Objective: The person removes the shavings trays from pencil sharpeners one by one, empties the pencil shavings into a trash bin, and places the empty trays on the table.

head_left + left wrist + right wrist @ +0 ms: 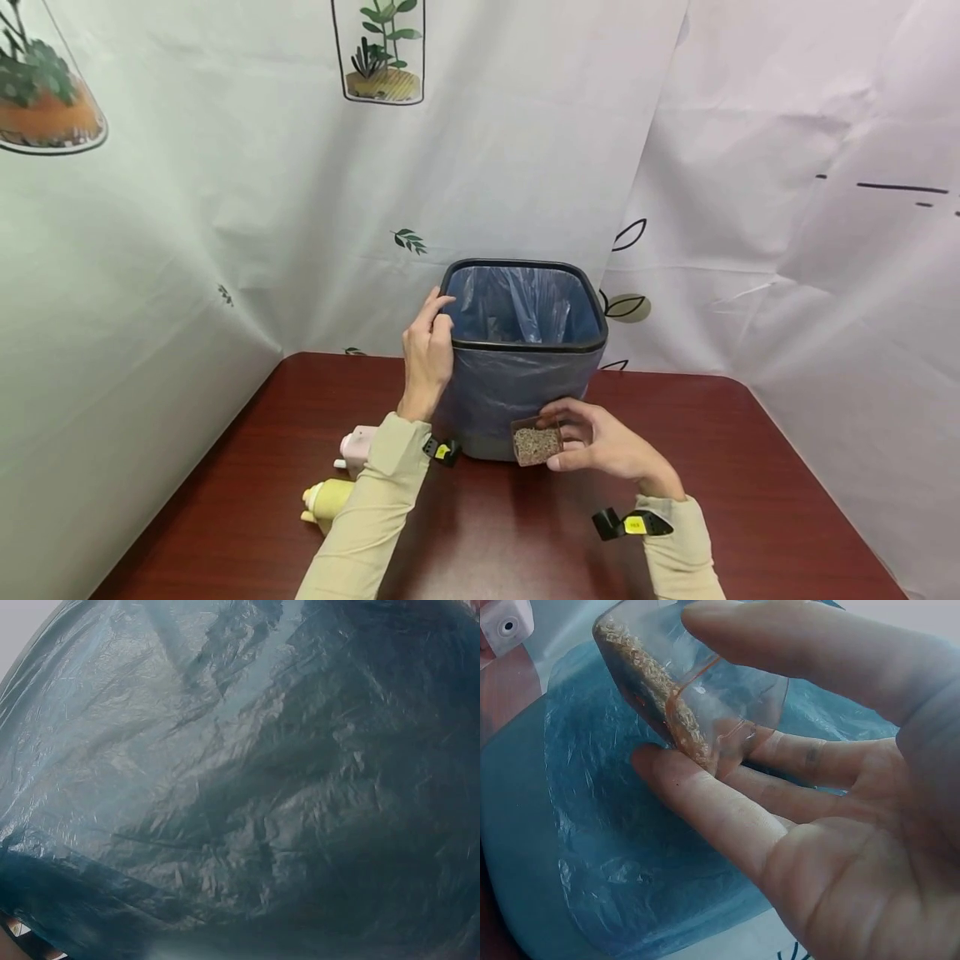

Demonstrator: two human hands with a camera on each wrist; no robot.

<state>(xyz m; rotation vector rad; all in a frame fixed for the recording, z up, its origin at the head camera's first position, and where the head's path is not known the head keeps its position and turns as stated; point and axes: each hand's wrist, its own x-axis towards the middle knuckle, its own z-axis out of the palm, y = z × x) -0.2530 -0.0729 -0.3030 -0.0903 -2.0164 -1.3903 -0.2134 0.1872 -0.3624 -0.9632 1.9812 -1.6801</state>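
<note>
White cloth (517, 167) with plant drawings hangs behind a dark red table (720, 467), on which stands a bin (487, 450) with a plastic liner (525, 304). One small transparent box (739, 701) with pale granules (537, 444) is held before the bin's near wall, lower than its black rim (525, 347); the bin's mouth is therefore above and behind it. Which axis of the box is longer, one cannot tell. Nearer to it is the right hand (611, 442), which pinches it between thumb and fingers. Left hand (429, 354) grips the rim at its left side.
</note>
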